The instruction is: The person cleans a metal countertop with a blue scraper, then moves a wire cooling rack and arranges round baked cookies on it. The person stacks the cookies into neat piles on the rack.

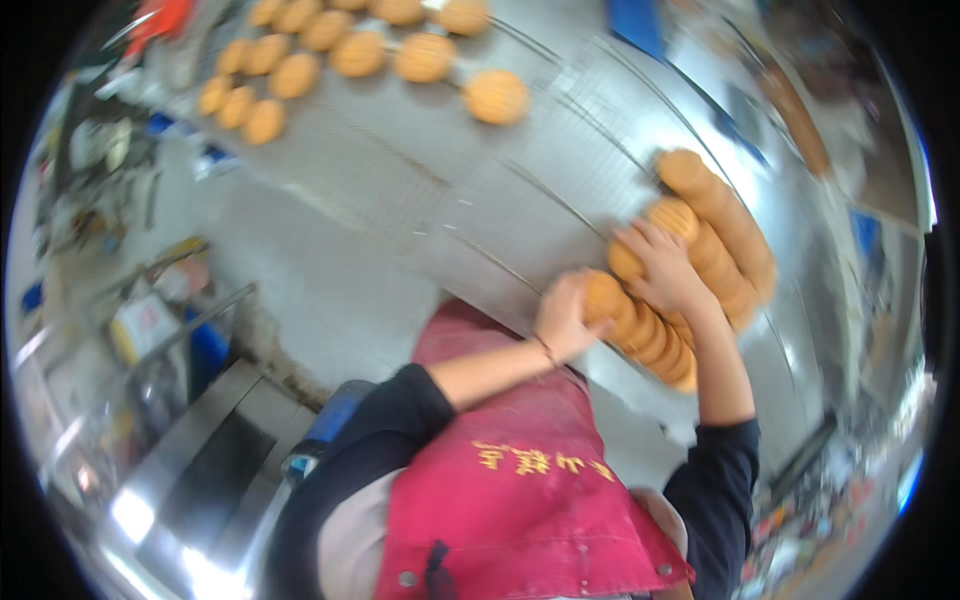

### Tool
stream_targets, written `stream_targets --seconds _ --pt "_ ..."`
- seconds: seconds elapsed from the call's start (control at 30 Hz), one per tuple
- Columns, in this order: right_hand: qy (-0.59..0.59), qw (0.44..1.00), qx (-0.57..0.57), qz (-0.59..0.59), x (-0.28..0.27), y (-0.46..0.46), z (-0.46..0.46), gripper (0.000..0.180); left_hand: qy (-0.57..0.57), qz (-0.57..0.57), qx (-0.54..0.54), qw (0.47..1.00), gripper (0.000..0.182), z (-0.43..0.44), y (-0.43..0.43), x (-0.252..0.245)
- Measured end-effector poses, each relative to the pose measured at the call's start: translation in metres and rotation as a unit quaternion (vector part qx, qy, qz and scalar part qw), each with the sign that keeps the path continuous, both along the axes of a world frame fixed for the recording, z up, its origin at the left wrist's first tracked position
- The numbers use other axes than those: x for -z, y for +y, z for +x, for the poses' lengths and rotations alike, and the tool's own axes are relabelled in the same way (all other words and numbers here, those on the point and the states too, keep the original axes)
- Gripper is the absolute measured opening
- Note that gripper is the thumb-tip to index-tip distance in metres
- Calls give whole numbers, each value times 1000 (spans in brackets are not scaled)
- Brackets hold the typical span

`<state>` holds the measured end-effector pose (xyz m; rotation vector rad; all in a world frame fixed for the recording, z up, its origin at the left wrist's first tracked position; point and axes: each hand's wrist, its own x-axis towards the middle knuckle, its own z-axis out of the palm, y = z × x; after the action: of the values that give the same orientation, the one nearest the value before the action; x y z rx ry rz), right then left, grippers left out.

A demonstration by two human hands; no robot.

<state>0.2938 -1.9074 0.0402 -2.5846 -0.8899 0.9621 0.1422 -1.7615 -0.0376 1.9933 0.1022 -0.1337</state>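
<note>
Several round, flat golden-brown baked pastries lie in overlapping rows on a metal work surface [420, 187] at the right. My left hand [566, 319] curves around the end pastry [602, 294] of the nearest row [652, 341], fingers apart; motion blur hides whether it grips. Over the neighbouring row, my right hand [660, 262] spreads its fingers on a pastry [625, 259], close to another one with a lined top [673, 219]. Whether this hand grips is also unclear. A longer row [731, 217] curves along the far right side.
More pastries [424, 58] stand spaced out at the upper left of the metal surface. A blue object [636, 26] lies at the top, and a brown wooden rolling pin [796, 120] at the upper right. A metal unit [217, 457] is at the lower left.
</note>
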Motion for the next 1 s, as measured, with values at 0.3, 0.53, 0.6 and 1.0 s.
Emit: stream_targets --seconds 0.3,0.53,0.6,1.0 --pt "-12 999 -45 -15 -33 41 19 77 97 45 32 994 89 2 32 -20" --pt "-75 988 -59 118 -20 179 62 74 -37 117 -234 965 72 25 205 6" --pt "-77 980 -96 158 -9 235 73 72 -68 184 -347 917 72 36 275 16" --pt "-146 956 -16 253 46 432 160 84 -106 203 -426 875 85 85 478 20"
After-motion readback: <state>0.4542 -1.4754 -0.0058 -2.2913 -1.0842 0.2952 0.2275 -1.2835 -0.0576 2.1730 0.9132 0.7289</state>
